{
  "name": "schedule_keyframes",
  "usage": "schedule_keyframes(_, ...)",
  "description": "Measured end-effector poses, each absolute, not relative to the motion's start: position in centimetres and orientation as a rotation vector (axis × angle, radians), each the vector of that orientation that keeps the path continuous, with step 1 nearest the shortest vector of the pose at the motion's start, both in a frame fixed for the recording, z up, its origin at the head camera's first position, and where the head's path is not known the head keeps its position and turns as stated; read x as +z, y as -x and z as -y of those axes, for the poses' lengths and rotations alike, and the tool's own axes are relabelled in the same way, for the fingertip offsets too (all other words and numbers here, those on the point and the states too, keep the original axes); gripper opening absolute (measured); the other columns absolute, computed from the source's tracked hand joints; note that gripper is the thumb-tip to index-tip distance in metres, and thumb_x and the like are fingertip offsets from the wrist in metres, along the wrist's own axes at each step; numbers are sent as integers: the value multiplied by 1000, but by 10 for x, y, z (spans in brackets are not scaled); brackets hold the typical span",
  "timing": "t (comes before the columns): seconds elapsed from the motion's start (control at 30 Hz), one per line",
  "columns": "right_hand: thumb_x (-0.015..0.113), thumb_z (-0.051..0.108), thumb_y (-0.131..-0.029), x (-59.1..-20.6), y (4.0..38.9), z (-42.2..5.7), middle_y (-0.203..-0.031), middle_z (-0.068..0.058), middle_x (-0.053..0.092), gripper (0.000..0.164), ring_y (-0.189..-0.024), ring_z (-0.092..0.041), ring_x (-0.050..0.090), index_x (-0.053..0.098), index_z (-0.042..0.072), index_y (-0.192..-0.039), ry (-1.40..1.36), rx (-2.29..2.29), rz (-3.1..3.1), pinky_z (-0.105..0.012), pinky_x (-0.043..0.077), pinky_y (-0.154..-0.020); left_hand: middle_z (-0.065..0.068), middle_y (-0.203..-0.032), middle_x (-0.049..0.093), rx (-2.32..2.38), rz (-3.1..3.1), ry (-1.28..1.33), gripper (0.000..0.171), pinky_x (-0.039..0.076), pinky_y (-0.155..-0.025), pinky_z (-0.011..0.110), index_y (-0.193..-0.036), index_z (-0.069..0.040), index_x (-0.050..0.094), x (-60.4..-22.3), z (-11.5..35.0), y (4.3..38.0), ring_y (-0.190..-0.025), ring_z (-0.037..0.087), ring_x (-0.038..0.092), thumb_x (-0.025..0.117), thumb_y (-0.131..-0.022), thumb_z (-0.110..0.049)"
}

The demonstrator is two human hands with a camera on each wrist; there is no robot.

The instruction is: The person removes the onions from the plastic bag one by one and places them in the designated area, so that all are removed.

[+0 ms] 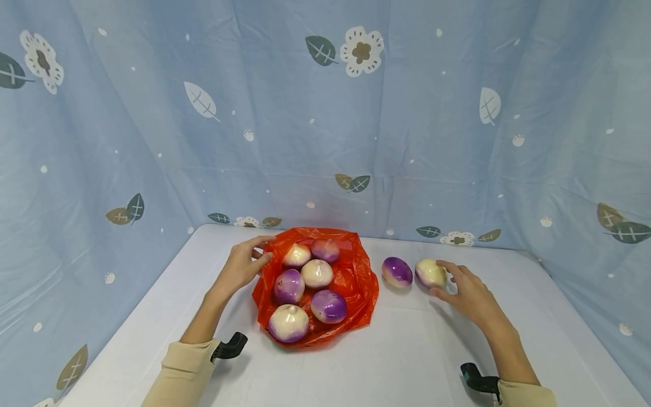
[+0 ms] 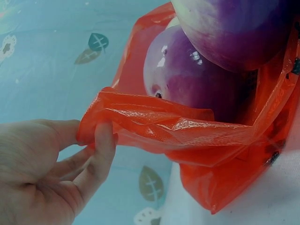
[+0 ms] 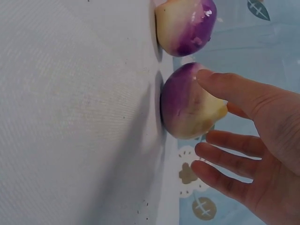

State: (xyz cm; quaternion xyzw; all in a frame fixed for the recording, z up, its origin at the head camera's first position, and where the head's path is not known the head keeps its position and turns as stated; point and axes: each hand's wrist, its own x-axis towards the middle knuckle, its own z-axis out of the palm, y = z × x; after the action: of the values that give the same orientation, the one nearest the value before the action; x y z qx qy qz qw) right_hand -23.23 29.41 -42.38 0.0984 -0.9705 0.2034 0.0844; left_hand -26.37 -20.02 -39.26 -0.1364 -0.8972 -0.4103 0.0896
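Beige sleeves, red bag of six turnips

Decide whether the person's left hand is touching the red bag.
Touching. The left wrist view shows it: the left hand grips the rim of the red bag, a fold of plastic between its fingers.

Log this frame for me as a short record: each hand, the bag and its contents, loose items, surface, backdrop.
Left hand: pinches the rim of the red bag
Right hand: thumb and forefinger around the right loose vegetable; firmness of hold unclear
Bag: open-mouthed, six purple-and-white vegetables visible inside
Loose: two, including the left loose vegetable
Surface: white table
Backdrop: blue patterned cloth
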Motion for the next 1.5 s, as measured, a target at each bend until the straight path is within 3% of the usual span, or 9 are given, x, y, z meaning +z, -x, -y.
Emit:
schedule_keyframes(1.17, 78, 30, -83, -396, 219, -279, -125, -28, 59, 67, -101, -42, 65, 48, 12, -140, -333, 510, 2858, -64, 54, -74, 23, -117, 65, -1236, 2673, 391, 41, 60, -59, 26, -134, -8, 58, -394, 200, 264, -84, 26, 69, 63, -93, -5)
schedule_keyframes(1.5, 75, 32, -86, -390, 216, -266, -130, -27, 56, 66, -113, -50, 58, 47, 15, -142, -353, 509, 2880, -70, 51, -82, 23, -115, 66, -1228, 2660, 410, 41, 60, -58, 26, -133, -7, 59, -393, 200, 263, -82, 26, 69, 64, -93, -5)
